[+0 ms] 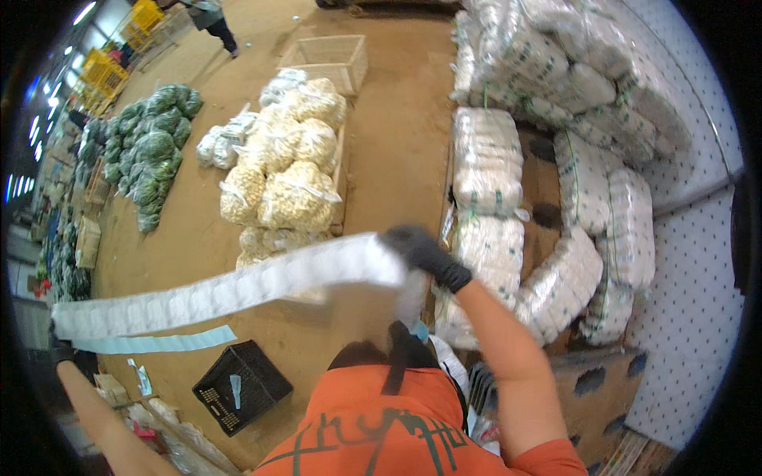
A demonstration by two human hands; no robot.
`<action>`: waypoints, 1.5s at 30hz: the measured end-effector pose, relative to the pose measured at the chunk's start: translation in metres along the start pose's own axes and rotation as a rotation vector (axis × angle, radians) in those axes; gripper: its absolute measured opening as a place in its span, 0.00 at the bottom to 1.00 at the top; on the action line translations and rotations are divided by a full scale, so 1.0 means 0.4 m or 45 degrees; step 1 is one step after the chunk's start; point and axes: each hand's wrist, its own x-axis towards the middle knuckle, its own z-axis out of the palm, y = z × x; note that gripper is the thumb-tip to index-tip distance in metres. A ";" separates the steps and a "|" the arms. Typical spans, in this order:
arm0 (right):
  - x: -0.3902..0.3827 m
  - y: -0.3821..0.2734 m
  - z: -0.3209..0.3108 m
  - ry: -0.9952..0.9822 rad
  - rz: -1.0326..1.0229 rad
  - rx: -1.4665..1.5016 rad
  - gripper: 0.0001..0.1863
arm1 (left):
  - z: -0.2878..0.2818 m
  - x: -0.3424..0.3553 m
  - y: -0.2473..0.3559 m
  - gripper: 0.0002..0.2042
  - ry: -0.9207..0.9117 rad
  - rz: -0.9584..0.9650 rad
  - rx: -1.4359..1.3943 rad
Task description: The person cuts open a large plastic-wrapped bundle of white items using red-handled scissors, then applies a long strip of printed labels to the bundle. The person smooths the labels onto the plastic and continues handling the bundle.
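White, segmented, plastic-looking strip (230, 287) rose crosswise from the black-gloved left hand (60, 347) to the black-gloved right hand (421, 252), fingers of both pinching it.

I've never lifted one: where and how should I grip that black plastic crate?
Likely by the rims of two opposite walls, from above: the black plastic crate stands open-topped, so its wall edges are exposed, clear of the light blue piece inside.

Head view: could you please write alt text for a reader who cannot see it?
A person in an orange shirt holds a long white strip between gloved left hand and right hand. Beyond are bags of pale produce; wrapped white bundles are stacked right, and a black crate sits lower left.
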 end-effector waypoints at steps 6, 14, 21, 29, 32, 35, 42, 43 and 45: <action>0.129 -0.291 -0.260 -0.155 -0.093 -0.392 0.11 | 0.238 -0.135 -0.315 0.23 0.289 0.027 1.065; 0.174 -0.319 -0.044 -0.470 0.023 -0.223 0.16 | 1.153 -0.518 -0.564 0.35 -1.379 0.917 0.905; 0.142 -0.303 -0.003 -0.541 -0.208 -0.248 0.22 | 1.309 -0.603 -0.550 0.21 -1.815 0.605 0.873; 0.113 -0.351 -0.015 -0.688 0.052 -0.223 0.10 | 1.312 -0.617 -0.586 0.14 -1.857 0.379 0.682; 0.106 -0.351 -0.011 -0.592 -0.027 -0.267 0.09 | 1.316 -0.625 -0.593 0.12 -1.823 0.466 0.611; 0.101 -0.350 -0.004 -0.428 -0.090 -0.235 0.08 | 1.322 -0.632 -0.595 0.11 -1.736 0.370 0.489; 0.211 -0.264 -0.004 -0.347 0.062 -0.011 0.09 | 1.348 -0.542 -0.625 0.10 -1.513 0.229 0.375; 0.242 -0.238 -0.008 -0.366 0.046 0.007 0.09 | 1.350 -0.512 -0.620 0.11 -1.469 0.271 0.434; 0.302 -0.237 -0.015 -0.494 0.265 -0.036 0.10 | 1.347 -0.441 -0.624 0.11 -1.435 0.435 0.526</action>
